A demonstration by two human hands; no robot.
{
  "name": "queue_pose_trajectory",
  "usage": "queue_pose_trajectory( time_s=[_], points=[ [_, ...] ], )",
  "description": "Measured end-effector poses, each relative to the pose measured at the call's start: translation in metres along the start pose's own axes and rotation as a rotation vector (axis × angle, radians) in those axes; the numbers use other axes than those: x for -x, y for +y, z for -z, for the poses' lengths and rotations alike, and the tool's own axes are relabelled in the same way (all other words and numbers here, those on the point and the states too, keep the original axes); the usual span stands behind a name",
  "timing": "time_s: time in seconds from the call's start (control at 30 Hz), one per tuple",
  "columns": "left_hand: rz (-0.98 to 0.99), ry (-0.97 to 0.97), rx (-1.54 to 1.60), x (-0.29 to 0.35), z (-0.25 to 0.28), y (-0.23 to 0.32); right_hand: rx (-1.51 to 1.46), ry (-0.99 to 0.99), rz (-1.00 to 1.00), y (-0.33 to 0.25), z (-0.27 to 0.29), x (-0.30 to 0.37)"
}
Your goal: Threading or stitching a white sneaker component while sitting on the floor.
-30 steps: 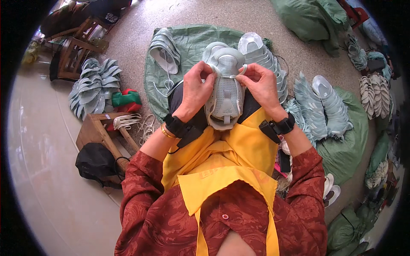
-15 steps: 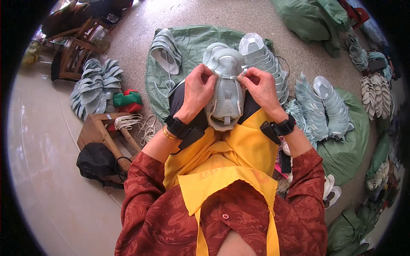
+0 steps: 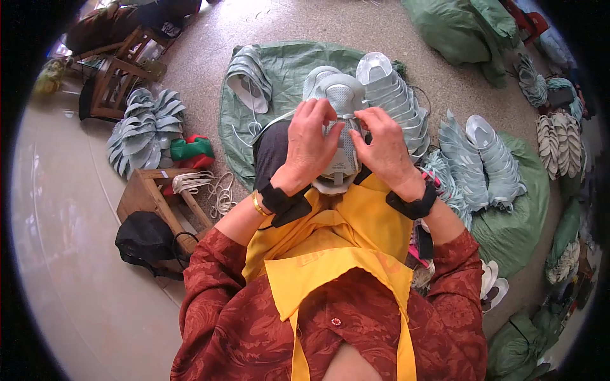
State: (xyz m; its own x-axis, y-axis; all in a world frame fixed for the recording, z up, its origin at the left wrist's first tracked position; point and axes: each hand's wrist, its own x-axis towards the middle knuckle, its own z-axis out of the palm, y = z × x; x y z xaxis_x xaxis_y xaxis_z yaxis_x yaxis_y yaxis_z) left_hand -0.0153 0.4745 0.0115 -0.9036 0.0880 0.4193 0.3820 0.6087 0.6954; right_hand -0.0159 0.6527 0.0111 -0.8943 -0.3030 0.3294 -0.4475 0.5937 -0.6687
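Note:
A pale grey-blue mesh shoe upper [image 3: 345, 91] rests across my lap, its heel end with a pull tab towards me. White shoelace [image 3: 347, 116] crosses the upper between my hands, and a length of it runs out to the left past my left hand. My left hand [image 3: 309, 145] is over the upper's left side, fingers curled in on the lace; the fingertips partly hide it. On the other side, my right hand [image 3: 386, 151] has bent fingers at the lace, with thumb and forefinger curved towards each other. Both hands cover much of the upper's middle.
A green sheet [image 3: 298, 54] lies ahead with stacked uppers [image 3: 391, 92]. More uppers [image 3: 460, 162] stand at right beside bundled laces [image 3: 445, 178]. At left are another stack [image 3: 143, 130], a wooden stool [image 3: 149, 184] with white laces, and a black bag [image 3: 146, 241].
Both hands have come inward and turned over the upper; the left moved right and now covers its left side. Earlier, each hand pinched at one side edge of the upper.

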Motion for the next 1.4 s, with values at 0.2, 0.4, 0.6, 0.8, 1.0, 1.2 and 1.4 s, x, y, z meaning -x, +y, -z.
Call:
queue_pose_trajectory(
  time_s=[0.2,0.4,0.6,0.8,1.0,1.2,1.4],
  points=[
    [0.006,-0.052,-0.036,0.001,-0.015,0.000,0.076,-0.025,0.004,-0.002,-0.006,-0.002],
    [0.061,-0.053,-0.013,0.000,-0.019,-0.004,0.102,0.015,-0.014,0.000,-0.015,-0.003],
    [0.026,-0.053,-0.075,0.000,-0.021,-0.003,-0.011,0.027,-0.050,0.012,-0.014,-0.004],
    [-0.011,-0.065,-0.092,0.002,-0.022,-0.005,-0.009,0.021,-0.071,0.013,-0.014,-0.004],
    [-0.090,-0.060,-0.114,0.000,-0.021,-0.007,-0.022,0.056,-0.094,0.014,-0.014,-0.008],
    [-0.320,-0.047,-0.294,-0.001,-0.024,-0.010,-0.112,0.039,-0.203,0.012,-0.009,-0.011],
    [-0.370,-0.096,-0.351,0.000,-0.021,-0.010,-0.143,0.017,-0.240,0.017,-0.009,-0.012]
  ],
)
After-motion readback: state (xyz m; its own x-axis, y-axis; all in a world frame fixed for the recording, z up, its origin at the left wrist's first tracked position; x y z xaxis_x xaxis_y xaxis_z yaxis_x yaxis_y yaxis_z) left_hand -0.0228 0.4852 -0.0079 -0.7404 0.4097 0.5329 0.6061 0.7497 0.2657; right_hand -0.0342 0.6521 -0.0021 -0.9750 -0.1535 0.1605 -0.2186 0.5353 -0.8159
